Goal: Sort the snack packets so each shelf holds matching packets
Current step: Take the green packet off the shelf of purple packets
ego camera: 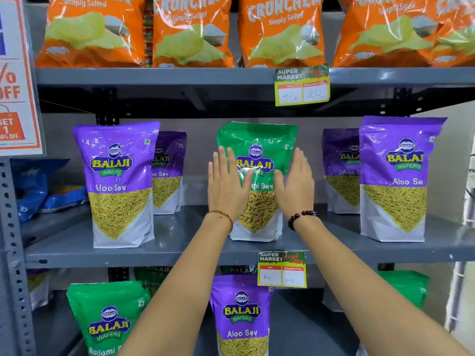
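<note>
A green Balaji Ratlami Sev pouch (259, 142) stands upright in the middle of the grey middle shelf (180, 242). My left hand (226, 186) lies flat against the pouch's left front, fingers straight and pointing up. My right hand (295, 183) is at the pouch's right side, fingers straight, thumb touching the front. Each wrist wears a bracelet.
Purple Aloo Sev pouches stand left (118, 186) and right (398, 181) on the same shelf, with more behind. Orange crisp bags (190, 32) fill the top shelf. The lower shelf holds a purple pouch (241, 314) and green pouches (108, 319). Price tags (302, 86) hang from the shelf edges.
</note>
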A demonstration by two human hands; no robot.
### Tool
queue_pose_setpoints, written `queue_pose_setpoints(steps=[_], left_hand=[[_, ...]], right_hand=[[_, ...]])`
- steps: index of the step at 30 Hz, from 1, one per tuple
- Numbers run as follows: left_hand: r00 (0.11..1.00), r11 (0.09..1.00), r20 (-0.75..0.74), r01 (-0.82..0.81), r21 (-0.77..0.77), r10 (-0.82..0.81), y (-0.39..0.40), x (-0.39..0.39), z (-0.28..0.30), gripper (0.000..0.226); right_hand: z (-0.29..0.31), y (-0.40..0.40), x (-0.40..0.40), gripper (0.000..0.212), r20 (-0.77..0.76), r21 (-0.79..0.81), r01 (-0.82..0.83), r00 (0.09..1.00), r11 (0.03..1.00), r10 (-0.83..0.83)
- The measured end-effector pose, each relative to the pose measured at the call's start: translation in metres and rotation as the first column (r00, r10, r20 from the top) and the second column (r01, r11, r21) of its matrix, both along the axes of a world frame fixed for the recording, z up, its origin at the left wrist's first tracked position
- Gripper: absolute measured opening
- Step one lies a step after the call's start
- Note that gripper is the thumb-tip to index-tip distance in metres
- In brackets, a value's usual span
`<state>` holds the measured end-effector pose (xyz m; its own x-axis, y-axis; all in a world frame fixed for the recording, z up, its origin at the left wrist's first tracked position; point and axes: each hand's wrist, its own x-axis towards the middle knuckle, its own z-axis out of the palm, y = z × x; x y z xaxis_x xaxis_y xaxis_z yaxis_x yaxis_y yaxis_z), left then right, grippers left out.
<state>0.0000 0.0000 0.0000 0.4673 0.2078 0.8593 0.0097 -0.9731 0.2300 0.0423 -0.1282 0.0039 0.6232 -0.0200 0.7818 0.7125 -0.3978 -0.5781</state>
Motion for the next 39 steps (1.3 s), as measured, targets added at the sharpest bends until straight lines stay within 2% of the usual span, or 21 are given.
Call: queue_pose_setpoints(steps=[2,4,6,8,10,12,14,17,22,24,27,30,33,35,37,39], left_hand=[[0.993,0.98,-0.069,0.078,-0.185,-0.092,0.001,0.003,-0.002,0.073],[0.958,0.885,-0.129,0.18,-0.429,-0.257,0.003,0.004,-0.005,0.077],[0.915,0.751,-0.108,0.246,-0.613,-0.389,0.002,0.005,-0.008,0.078],[0.903,0.68,-0.032,0.3,-0.669,-0.429,0.004,0.003,-0.008,0.071],[0.906,0.665,0.059,0.35,-0.66,-0.418,0.007,-0.001,-0.008,0.051],[0.909,0.67,0.093,0.366,-0.646,-0.406,0.009,-0.006,-0.009,0.042],[0.907,0.672,0.106,0.377,-0.637,-0.408,0.013,-0.012,-0.01,0.041],[0.89,0.668,0.126,0.416,-0.617,-0.438,0.016,-0.025,-0.013,0.041],[0.855,0.651,0.244,0.509,-0.562,-0.458,0.003,-0.055,-0.018,0.047],[0.85,0.661,0.27,0.522,-0.538,-0.452,-0.006,-0.068,-0.018,0.04],[0.844,0.672,0.279,0.535,-0.512,-0.459,-0.024,-0.089,-0.018,0.034],[0.829,0.66,0.282,0.556,-0.506,-0.483,-0.047,-0.105,-0.025,0.039],[0.804,0.621,0.28,0.587,-0.52,-0.525,-0.071,-0.118,-0.042,0.043],[0.801,0.61,0.256,0.584,-0.535,-0.541,-0.086,-0.119,-0.064,0.047],[0.804,0.584,0.223,0.563,-0.584,-0.551,-0.099,-0.116,-0.092,0.051],[0.804,0.553,0.181,0.534,-0.639,-0.566,-0.111,-0.111,-0.125,0.049]], right_hand=[[0.002,0.001,0.006,0.069,-0.237,0.128,-0.163,0.953,0.978,0.19],[0.0,0.002,0.016,0.077,-0.405,0.216,-0.271,0.849,0.938,0.339],[-0.004,0.003,0.018,0.076,-0.467,0.254,-0.347,0.773,0.903,0.429],[-0.006,0.003,0.015,0.067,-0.441,0.275,-0.391,0.761,0.879,0.476],[-0.008,0.002,0.013,0.06,-0.403,0.298,-0.406,0.767,0.864,0.5],[-0.008,0.0,0.011,0.052,-0.365,0.329,-0.404,0.779,0.854,0.51],[-0.008,-0.005,0.007,0.043,-0.334,0.369,-0.427,0.768,0.826,0.546],[-0.012,-0.017,-0.003,0.037,-0.284,0.332,-0.464,0.781,0.821,0.556],[-0.017,-0.033,-0.029,0.029,-0.198,0.341,-0.484,0.801,0.806,0.565],[-0.018,-0.044,-0.04,0.023,-0.169,0.346,-0.504,0.796,0.791,0.581],[-0.023,-0.066,-0.056,0.023,-0.151,0.353,-0.519,0.79,0.779,0.595],[-0.031,-0.093,-0.074,0.024,-0.142,0.355,-0.548,0.77,0.758,0.622],[-0.047,-0.122,-0.09,0.027,-0.198,0.364,-0.553,0.74,0.749,0.643],[-0.067,-0.142,-0.094,0.038,-0.278,0.373,-0.537,0.713,0.757,0.643],[-0.091,-0.16,-0.093,0.047,-0.379,0.379,-0.474,0.704,0.795,0.601],[-0.12,-0.176,-0.089,0.04,-0.491,0.361,-0.39,0.693,0.847,0.528]])
